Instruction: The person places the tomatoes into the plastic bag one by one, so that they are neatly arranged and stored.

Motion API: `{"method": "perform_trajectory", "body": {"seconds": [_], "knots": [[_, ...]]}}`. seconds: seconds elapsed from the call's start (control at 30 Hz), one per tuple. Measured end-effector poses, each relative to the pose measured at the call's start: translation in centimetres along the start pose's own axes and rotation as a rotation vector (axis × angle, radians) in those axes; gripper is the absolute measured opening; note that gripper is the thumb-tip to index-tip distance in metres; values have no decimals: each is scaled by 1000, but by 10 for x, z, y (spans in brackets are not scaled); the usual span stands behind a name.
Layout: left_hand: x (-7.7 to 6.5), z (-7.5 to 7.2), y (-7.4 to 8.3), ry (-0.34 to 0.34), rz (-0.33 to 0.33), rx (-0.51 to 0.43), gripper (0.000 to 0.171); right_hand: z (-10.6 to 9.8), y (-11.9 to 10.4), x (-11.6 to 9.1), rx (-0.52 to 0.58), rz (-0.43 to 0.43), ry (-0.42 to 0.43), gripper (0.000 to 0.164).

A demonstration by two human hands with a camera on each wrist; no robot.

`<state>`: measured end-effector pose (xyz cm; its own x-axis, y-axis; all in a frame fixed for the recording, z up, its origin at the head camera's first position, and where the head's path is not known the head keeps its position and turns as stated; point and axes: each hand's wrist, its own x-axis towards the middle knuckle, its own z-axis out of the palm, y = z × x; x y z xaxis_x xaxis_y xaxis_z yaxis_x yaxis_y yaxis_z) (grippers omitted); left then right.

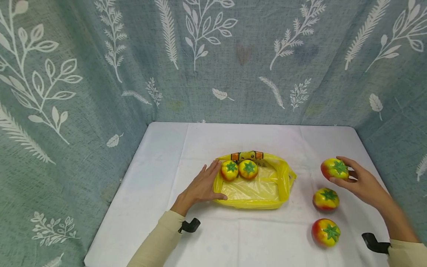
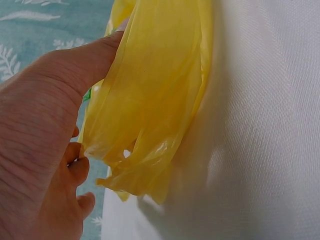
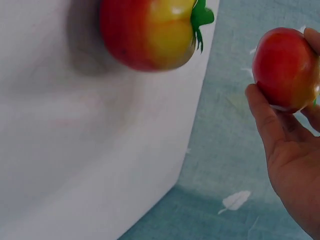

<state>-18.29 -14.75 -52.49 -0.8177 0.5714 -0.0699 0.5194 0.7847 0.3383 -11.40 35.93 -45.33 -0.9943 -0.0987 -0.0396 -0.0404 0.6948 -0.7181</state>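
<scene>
A yellow plastic bag lies with its mouth spread wide on the white table. Inside its left end sit two red-and-yellow tomatoes with green leaves, a left tomato and a right tomato. My left hand holds the bag's left side, thumb over the near rim; in the left wrist view the thumb's tip is hidden behind the plastic. Off to the right, my right hand grips another tomato between thumb and fingers, raised above the table, as the right wrist view also shows.
Two more tomatoes stand on the table below my right hand: a middle tomato and a near tomato. A blue-green curtain with white leaf prints surrounds the table's back and sides.
</scene>
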Motion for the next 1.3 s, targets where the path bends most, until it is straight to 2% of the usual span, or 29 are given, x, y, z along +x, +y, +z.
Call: {"method": "perform_trajectory", "body": {"seconds": [0.37,0.63,0.83,1.3], "knots": [[0,0,0,5,-4,-8,127,14,-25,25,-14,-2,-53,83],[1,-1,0,1,-4,-14,127,24,-40,41,14,-52,-85,81],[0,-2,0,6,3,-16,126,32,-51,52,19,-53,-117,81],[0,-1,0,3,1,-13,127,56,-65,75,46,-107,-191,80]]}}
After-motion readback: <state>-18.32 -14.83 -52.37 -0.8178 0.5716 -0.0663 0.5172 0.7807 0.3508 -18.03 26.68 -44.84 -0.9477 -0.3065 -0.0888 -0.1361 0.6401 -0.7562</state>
